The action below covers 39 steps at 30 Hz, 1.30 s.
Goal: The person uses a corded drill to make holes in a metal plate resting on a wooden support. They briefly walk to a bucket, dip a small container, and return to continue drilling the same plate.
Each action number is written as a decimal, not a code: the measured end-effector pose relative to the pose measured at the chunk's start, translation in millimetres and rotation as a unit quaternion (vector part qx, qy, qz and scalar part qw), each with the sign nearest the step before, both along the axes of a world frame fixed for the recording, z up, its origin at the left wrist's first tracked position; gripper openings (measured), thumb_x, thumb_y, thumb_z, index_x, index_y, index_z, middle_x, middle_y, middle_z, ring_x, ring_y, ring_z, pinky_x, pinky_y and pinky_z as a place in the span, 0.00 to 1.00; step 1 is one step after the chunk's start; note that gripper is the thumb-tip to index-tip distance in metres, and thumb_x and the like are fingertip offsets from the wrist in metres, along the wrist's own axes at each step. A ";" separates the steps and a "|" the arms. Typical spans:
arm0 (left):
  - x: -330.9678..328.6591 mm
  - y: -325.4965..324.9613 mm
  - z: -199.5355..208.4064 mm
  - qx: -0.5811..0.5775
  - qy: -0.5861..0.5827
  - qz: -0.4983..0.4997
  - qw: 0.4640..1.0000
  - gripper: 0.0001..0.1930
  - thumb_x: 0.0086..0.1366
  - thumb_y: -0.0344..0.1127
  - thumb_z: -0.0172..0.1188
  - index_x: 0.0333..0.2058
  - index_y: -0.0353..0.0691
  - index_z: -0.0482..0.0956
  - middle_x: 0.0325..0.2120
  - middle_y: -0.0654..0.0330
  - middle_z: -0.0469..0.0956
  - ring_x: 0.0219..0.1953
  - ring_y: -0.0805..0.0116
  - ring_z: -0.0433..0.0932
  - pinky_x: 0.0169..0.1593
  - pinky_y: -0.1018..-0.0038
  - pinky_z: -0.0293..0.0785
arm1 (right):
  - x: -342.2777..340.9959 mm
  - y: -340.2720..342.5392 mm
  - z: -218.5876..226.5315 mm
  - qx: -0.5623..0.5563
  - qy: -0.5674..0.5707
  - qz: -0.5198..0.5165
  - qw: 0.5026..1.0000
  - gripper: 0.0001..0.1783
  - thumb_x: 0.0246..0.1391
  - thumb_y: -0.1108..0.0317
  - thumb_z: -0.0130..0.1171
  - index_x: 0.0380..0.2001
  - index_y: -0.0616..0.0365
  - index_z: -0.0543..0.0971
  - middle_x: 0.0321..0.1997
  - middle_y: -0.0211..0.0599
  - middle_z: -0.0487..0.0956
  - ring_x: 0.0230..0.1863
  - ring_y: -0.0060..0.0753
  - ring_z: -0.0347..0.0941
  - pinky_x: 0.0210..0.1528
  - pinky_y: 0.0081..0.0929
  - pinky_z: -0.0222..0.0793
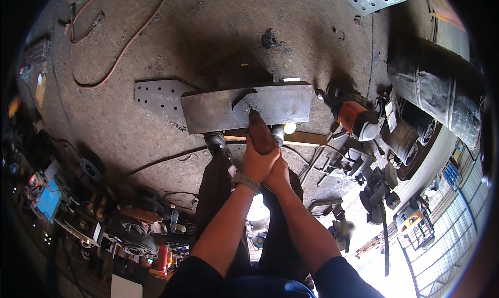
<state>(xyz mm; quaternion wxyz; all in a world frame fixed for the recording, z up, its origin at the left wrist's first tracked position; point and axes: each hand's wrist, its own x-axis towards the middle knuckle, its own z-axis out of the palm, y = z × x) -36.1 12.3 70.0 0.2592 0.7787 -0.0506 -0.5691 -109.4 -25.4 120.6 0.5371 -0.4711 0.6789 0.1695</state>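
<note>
My left hand (256,162), with a watch at its wrist, is wrapped round a hand-held power tool (261,134) with a reddish-brown body and a narrow dark nose. My right hand (278,173) is closed against the left one at the rear of the tool. The tool's nose points at a long grey steel piece (286,104) in front of my feet. Beside the nose is a dark curved mark or cut-out (244,96) in the steel. Whether the tip touches the metal I cannot tell.
A plate with holes (161,96) lies left of the steel piece. An orange-bodied machine (351,115) and a dark drum (436,85) stand at right. Under the near edge are a wooden strip (306,138) and my shoes. A red hose (130,46) curves across the floor.
</note>
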 end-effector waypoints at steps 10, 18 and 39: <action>46.6 58.3 46.4 -0.075 0.457 0.473 0.749 0.43 0.62 0.53 0.68 0.67 0.35 0.57 0.57 0.49 0.74 0.58 0.53 0.75 0.62 0.60 0.71 | -15.9 58.5 45.4 -0.003 -0.055 0.041 0.998 0.51 0.49 0.66 0.60 0.73 0.55 0.46 0.60 0.65 0.73 0.60 0.64 0.72 0.61 0.51 0.68; 55.8 87.3 -2.7 -0.013 0.303 0.362 0.881 0.25 0.59 0.47 0.71 0.48 0.41 0.73 0.38 0.61 0.79 0.39 0.65 0.80 0.45 0.62 0.81 | -39.4 95.5 -1.4 0.001 -0.247 0.084 0.965 0.54 0.45 0.61 0.71 0.72 0.54 0.53 0.63 0.60 0.70 0.64 0.60 0.68 0.65 0.47 0.65; 85.5 44.5 -186.2 -0.030 -0.109 0.268 0.957 0.34 0.53 0.52 0.76 0.51 0.36 0.77 0.45 0.59 0.80 0.45 0.65 0.80 0.47 0.65 0.78 | -238.8 44.1 -387.1 -0.114 0.228 -0.121 0.959 0.23 0.53 0.58 0.59 0.51 0.57 0.80 0.45 0.55 0.83 0.50 0.56 0.80 0.53 0.45 0.74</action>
